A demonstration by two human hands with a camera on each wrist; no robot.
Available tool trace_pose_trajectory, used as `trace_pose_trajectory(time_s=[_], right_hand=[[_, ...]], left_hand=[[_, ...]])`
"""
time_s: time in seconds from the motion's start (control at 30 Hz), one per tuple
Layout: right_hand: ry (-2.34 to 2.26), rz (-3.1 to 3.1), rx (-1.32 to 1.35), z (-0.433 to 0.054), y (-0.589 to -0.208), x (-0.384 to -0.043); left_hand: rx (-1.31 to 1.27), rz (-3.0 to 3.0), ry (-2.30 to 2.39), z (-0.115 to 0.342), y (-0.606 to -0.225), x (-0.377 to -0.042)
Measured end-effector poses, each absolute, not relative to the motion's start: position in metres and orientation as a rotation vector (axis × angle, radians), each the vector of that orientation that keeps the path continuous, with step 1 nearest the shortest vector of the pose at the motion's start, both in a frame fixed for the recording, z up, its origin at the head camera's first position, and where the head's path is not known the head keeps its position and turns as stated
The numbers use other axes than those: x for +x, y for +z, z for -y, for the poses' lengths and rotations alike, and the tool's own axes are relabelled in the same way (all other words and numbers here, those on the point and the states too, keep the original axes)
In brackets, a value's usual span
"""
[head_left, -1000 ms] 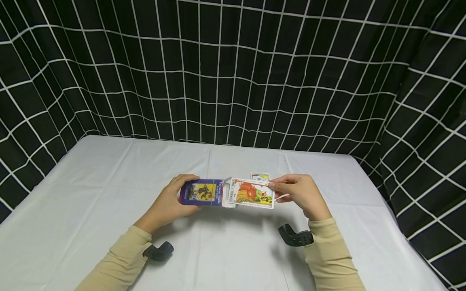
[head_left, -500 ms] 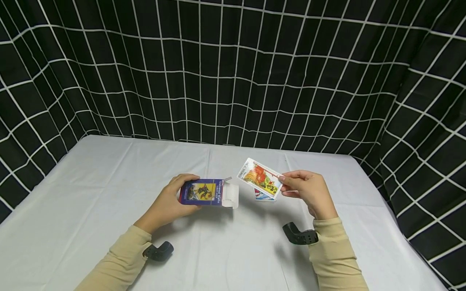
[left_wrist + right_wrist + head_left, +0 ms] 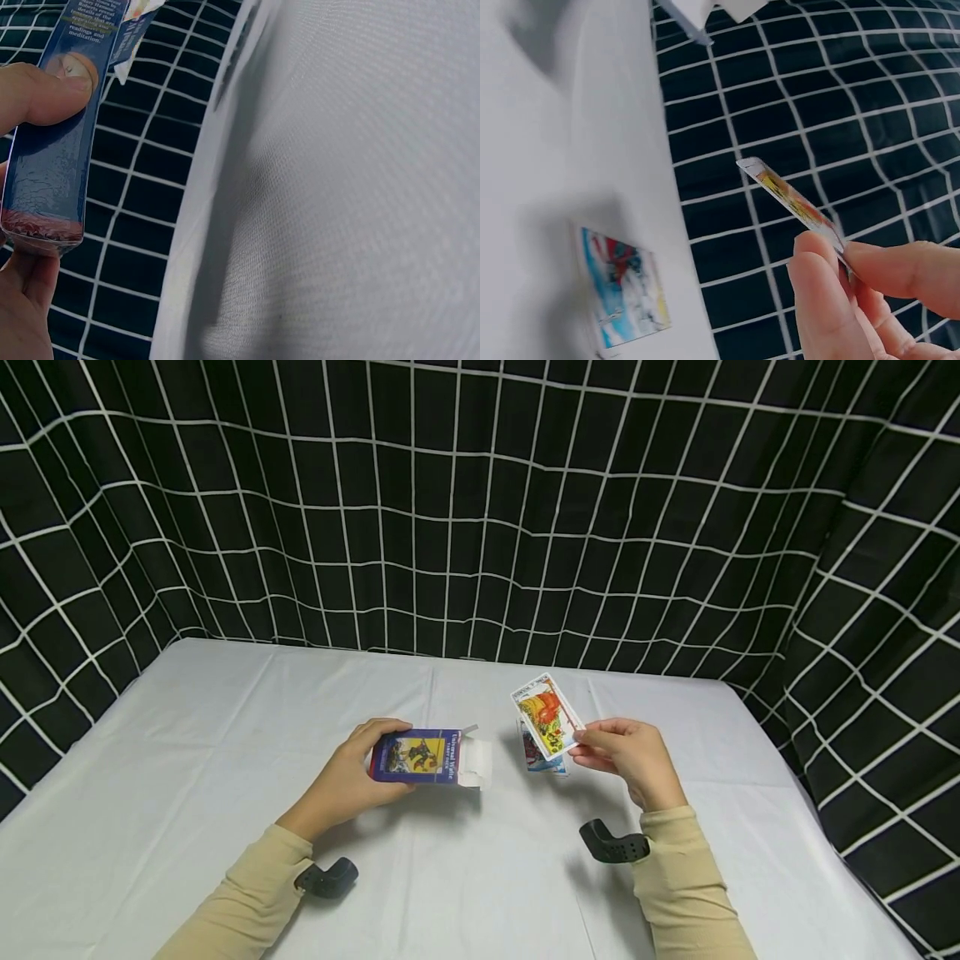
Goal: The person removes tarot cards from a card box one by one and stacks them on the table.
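My left hand (image 3: pixel 352 774) grips a blue tarot card box (image 3: pixel 416 757) by its closed end, above the table. The box's white flap (image 3: pixel 475 762) stands open toward the right. In the left wrist view the thumb presses on the box's narrow side (image 3: pixel 46 172). Between thumb and fingers, my right hand (image 3: pixel 633 760) pinches a tarot card (image 3: pixel 547 717) by its near right corner, picture side up and tilted. Below that card lies a small pile of tarot cards (image 3: pixel 624 289) on the table, partly hidden by it in the head view.
A white cloth (image 3: pixel 247 760) covers the table. Black curtains with a white grid (image 3: pixel 450 510) rise behind it and at both sides. Each wrist carries a black camera mount (image 3: pixel 613 842).
My right hand has drawn the tarot card out of the box, moved it right over the pile and turned it. The left hand and box have stayed in place.
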State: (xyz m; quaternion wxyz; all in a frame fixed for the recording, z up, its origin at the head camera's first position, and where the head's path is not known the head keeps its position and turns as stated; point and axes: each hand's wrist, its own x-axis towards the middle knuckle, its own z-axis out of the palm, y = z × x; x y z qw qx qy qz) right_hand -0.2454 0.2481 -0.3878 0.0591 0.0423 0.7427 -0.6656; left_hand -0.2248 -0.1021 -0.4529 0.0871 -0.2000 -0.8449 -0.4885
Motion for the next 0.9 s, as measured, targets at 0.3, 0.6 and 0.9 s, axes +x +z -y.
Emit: trace_pose_trajectory(time_s=[0.3, 0.6, 0.9], right_hand=[[-2.035, -2.168, 0.189, -0.248, -0.409, -0.254], [-2.023, -2.121, 0.236, -0.245, -0.424, -0.261], [-2.033, -2.108, 0.274, -0.243, -0.442, -0.264]], left_hand=[[-0.588, 2.528, -1.457, 0.101, -0.451, -0.224], [-0.591, 2.523, -1.448, 0.102, -0.451, -0.223], [-0.601, 2.519, -1.444, 0.103, -0.453, -0.224]])
